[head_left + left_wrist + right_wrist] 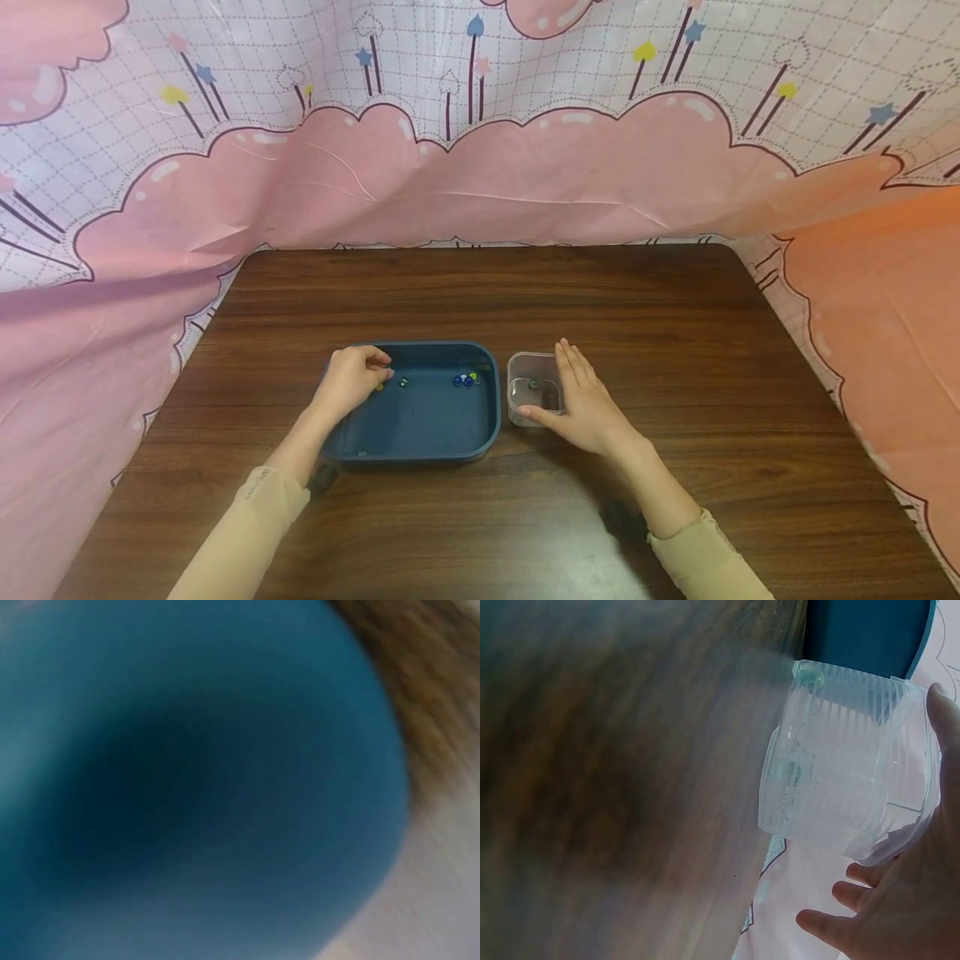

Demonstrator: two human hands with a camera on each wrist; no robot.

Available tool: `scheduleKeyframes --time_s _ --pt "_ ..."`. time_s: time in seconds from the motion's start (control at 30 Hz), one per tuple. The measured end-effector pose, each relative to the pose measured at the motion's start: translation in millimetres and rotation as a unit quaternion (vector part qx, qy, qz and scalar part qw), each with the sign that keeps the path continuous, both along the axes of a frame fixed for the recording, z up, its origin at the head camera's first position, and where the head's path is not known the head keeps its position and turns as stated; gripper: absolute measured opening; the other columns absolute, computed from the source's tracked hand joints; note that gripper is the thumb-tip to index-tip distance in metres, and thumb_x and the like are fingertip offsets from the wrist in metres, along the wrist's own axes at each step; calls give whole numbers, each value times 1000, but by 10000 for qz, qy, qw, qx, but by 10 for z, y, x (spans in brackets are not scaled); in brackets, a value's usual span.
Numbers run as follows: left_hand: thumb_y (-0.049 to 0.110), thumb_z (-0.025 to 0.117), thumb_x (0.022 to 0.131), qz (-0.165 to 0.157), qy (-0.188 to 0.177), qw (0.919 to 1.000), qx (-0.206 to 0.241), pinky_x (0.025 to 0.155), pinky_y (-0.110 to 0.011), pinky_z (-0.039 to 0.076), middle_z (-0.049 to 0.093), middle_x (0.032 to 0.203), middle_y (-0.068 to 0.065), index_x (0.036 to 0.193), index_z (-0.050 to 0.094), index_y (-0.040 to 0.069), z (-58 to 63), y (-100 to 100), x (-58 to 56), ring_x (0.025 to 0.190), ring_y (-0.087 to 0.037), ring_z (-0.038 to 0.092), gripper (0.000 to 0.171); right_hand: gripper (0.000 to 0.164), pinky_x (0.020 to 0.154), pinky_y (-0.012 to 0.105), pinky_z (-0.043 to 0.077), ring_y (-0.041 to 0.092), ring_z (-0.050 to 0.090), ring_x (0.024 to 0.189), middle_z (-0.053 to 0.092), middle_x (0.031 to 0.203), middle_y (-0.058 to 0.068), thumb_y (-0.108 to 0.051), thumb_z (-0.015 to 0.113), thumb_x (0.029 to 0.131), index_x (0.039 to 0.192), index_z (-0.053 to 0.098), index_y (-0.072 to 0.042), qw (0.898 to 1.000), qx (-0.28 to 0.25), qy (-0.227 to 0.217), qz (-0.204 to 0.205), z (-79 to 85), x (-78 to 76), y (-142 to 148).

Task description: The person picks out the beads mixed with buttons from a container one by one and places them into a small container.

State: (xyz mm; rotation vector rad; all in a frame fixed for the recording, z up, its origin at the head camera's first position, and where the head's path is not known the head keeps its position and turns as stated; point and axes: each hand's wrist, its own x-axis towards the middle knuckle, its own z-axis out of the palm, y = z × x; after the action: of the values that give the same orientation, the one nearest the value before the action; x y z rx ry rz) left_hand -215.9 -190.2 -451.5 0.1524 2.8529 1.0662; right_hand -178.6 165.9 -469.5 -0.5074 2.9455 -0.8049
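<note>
Smooth plastic tray (431, 429); clear plastic box (844, 772) (glossy); wood-grain table (480, 292), soft sheen.

Place: a small table space with cloth around it; whether in a home or elsewhere, I cannot tell.
Cloth around me: a printed curtain (480, 196) hangs beyond the far edge and down both sides, screening whatever lies behind.
Print: pink clouds, a dotted grid, small stars on stalks, closer to a bedroom's taste than a lab's or workshop's.
Table before me: a dark brown wood-grain table (495, 292) with rounded far corners.
Wares near my hands: a blue tray (427, 425) and a clear plastic container (847, 757), household in look.
</note>
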Motion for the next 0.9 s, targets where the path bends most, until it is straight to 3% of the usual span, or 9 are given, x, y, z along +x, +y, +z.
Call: scheduleKeyframes --time_s 0.27,0.53,0.9 --pt "11 70 91 14 81 9998 207 66 -33 57 72 102 -16 111 69 -3 128 90 70 87 -26 69 25 114 116 60 14 37 7 149 6 163 18 -67 62 83 156 4 0 10000 -2 -32 -15 6 -5 -3" --pt "11 70 90 -158 426 9981 408 78 -40 58 71 105 -16 109 69 -3 266 213 138 95 -29 70 24 114 116 60 14 37 6 149 5 163 17 -67 62 83 156 4 -1 10000 -11 -67 6 17 -3 -4" --pt "12 71 90 -357 562 9955 668 72 -35 59 69 108 -14 110 69 -2 442 410 213 95 -27 71 24 114 116 60 14 37 6 149 5 163 18 -67 62 84 156 3 -1 10000 -15 -56 14 19 -3 -1"
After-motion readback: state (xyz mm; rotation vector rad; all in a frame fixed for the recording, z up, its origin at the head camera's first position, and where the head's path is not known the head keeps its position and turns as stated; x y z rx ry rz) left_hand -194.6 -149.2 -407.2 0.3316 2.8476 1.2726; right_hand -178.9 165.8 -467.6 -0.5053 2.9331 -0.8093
